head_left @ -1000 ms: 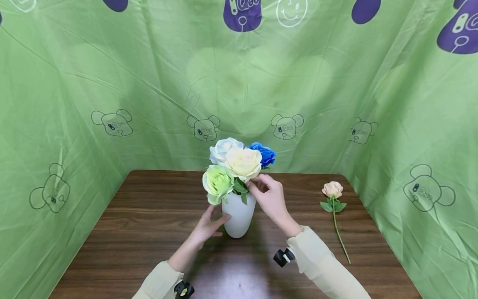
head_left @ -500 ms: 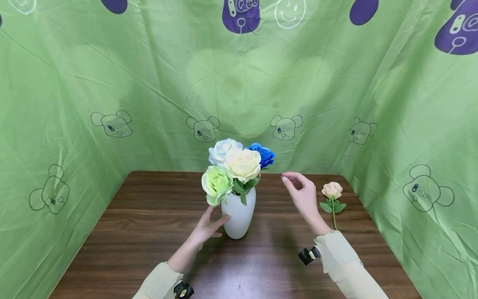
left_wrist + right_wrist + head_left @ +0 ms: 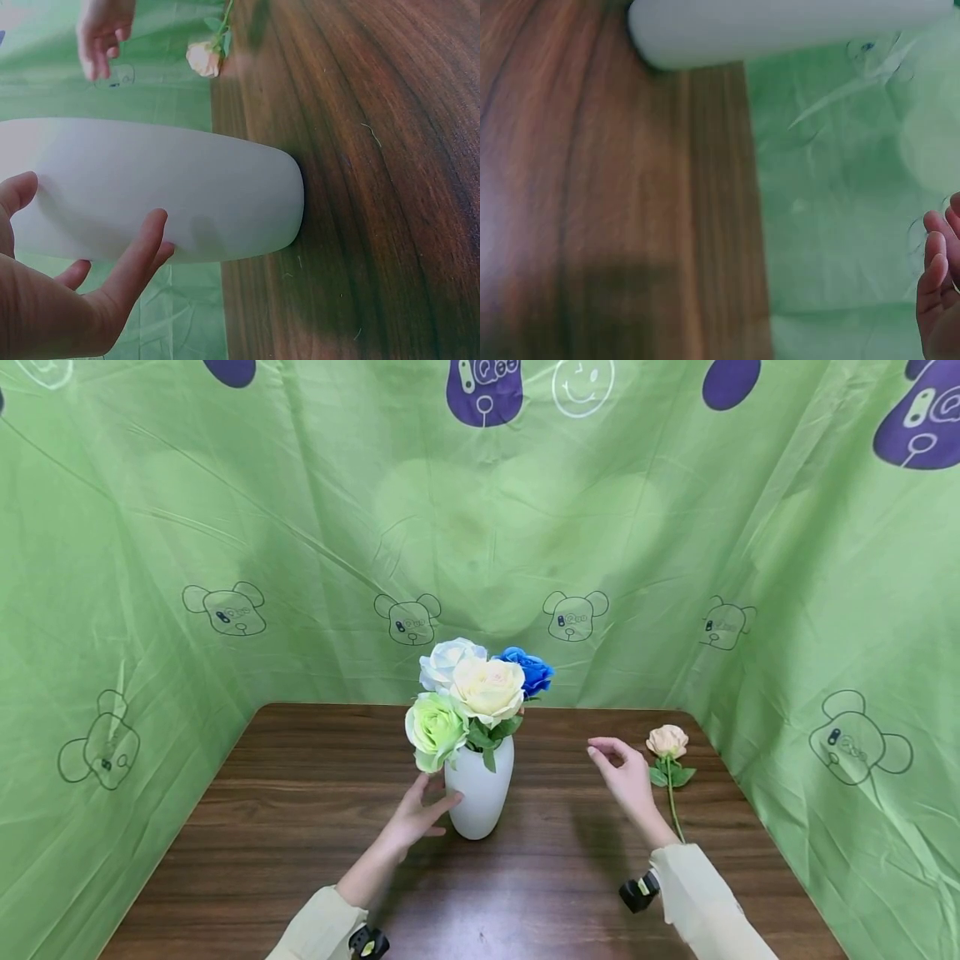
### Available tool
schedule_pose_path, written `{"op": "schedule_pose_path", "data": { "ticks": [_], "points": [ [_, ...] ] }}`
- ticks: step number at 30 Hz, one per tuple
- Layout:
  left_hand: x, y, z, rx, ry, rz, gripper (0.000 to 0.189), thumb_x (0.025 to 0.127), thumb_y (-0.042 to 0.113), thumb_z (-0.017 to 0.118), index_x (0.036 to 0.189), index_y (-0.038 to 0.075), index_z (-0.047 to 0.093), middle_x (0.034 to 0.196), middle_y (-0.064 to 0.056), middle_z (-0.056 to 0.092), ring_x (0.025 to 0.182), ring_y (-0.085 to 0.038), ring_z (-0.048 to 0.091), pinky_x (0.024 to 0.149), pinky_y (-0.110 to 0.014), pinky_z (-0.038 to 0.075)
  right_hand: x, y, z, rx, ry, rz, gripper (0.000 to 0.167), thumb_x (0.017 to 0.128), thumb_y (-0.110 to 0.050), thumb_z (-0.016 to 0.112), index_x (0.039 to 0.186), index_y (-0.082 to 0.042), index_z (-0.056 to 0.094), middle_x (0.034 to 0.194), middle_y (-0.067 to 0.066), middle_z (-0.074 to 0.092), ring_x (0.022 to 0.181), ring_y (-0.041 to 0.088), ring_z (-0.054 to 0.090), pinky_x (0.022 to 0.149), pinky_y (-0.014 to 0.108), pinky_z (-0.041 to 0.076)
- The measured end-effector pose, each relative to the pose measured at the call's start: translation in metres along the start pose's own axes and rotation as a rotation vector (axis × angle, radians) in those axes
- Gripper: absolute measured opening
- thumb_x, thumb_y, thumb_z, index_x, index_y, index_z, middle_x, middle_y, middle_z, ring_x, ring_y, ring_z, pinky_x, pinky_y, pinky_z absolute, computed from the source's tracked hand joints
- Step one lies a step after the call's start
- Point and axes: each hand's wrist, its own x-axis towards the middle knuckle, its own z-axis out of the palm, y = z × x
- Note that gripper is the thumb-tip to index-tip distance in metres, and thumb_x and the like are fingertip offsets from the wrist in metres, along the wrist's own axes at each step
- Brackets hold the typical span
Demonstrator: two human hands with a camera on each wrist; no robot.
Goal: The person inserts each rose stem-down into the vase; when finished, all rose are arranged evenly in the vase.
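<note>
A white vase [image 3: 480, 797] stands upright on the table, holding several artificial roses: a green rose [image 3: 437, 731], a cream rose [image 3: 489, 691], a pale blue rose [image 3: 450, 664] and a blue rose [image 3: 529, 670]. My left hand [image 3: 414, 817] holds the vase at its left side; in the left wrist view its fingers [image 3: 135, 259] lie on the white wall. To the right of the vase, my right hand [image 3: 626, 781] hovers with loosely bent fingers and nothing in them. Just beyond it lies a single peach rose [image 3: 667, 742], its stem partly hidden by the right arm.
The brown wooden table [image 3: 300, 827] is closed in at the back and sides by green cloth [image 3: 315, 543] printed with bear faces. Black wrist cameras [image 3: 639, 892] sit under both sleeves.
My right hand has left the flowers at the vase and moved right, then slightly lower, toward the peach rose. The left hand has stayed at the vase.
</note>
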Motion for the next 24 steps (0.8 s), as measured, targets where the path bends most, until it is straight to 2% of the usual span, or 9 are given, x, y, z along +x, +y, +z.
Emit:
{"op": "schedule_pose_path", "data": {
  "ticks": [5, 8, 13, 19, 22, 24],
  "points": [
    [-0.001, 0.001, 0.000, -0.003, 0.003, 0.003, 0.063, 0.086, 0.016, 0.060, 0.136, 0.004, 0.024, 0.126, -0.032, 0.031, 0.107, -0.045, 0.041, 0.066, -0.046, 0.050, 0.000, 0.051, -0.005, -0.054, -0.033, 0.063, 0.014, 0.082, -0.009, 0.063, 0.093, 0.000, 0.065, 0.084, 0.010, 0.064, 0.070, 0.011, 0.054, 0.057, 0.018, 0.042],
    [0.000, 0.001, 0.000, -0.004, 0.004, 0.001, 0.062, 0.085, 0.016, 0.060, 0.135, 0.004, 0.024, 0.126, -0.031, 0.031, 0.107, -0.045, 0.041, 0.066, -0.045, 0.050, -0.001, 0.070, -0.008, -0.103, -0.023, 0.095, 0.014, 0.083, -0.011, 0.062, 0.093, -0.001, 0.065, 0.083, 0.010, 0.064, 0.069, 0.008, 0.052, 0.057, 0.018, 0.042],
    [0.000, 0.000, 0.000, 0.004, 0.005, 0.005, 0.062, 0.086, 0.015, 0.059, 0.135, 0.003, 0.024, 0.125, -0.031, 0.032, 0.106, -0.045, 0.041, 0.066, -0.045, 0.050, -0.005, 0.094, -0.016, -0.212, 0.025, 0.126, 0.014, 0.082, -0.010, 0.062, 0.092, -0.001, 0.065, 0.082, 0.011, 0.064, 0.070, 0.011, 0.052, 0.057, 0.018, 0.039],
    [0.001, -0.001, 0.000, 0.012, 0.004, 0.003, 0.063, 0.086, 0.015, 0.059, 0.136, 0.003, 0.023, 0.125, -0.031, 0.032, 0.106, -0.044, 0.041, 0.066, -0.045, 0.050, -0.011, 0.121, -0.027, -0.322, 0.077, 0.209, 0.015, 0.081, -0.010, 0.063, 0.092, -0.001, 0.066, 0.082, 0.011, 0.064, 0.068, 0.009, 0.052, 0.058, 0.021, 0.038],
    [0.001, -0.001, 0.000, 0.011, 0.003, 0.003, 0.063, 0.086, 0.015, 0.059, 0.136, 0.003, 0.023, 0.126, -0.031, 0.032, 0.106, -0.045, 0.041, 0.066, -0.045, 0.050, -0.014, 0.129, -0.033, -0.361, 0.111, 0.236, 0.015, 0.080, -0.009, 0.063, 0.092, -0.001, 0.066, 0.083, 0.012, 0.065, 0.067, 0.008, 0.053, 0.059, 0.024, 0.039],
    [0.001, -0.001, 0.000, 0.009, 0.002, 0.003, 0.063, 0.086, 0.015, 0.059, 0.136, 0.004, 0.023, 0.126, -0.031, 0.031, 0.106, -0.045, 0.041, 0.066, -0.045, 0.050, -0.015, 0.132, -0.037, -0.377, 0.134, 0.255, 0.015, 0.080, -0.009, 0.063, 0.092, -0.001, 0.066, 0.083, 0.013, 0.065, 0.069, 0.013, 0.056, 0.060, 0.027, 0.039]
  ]
}}
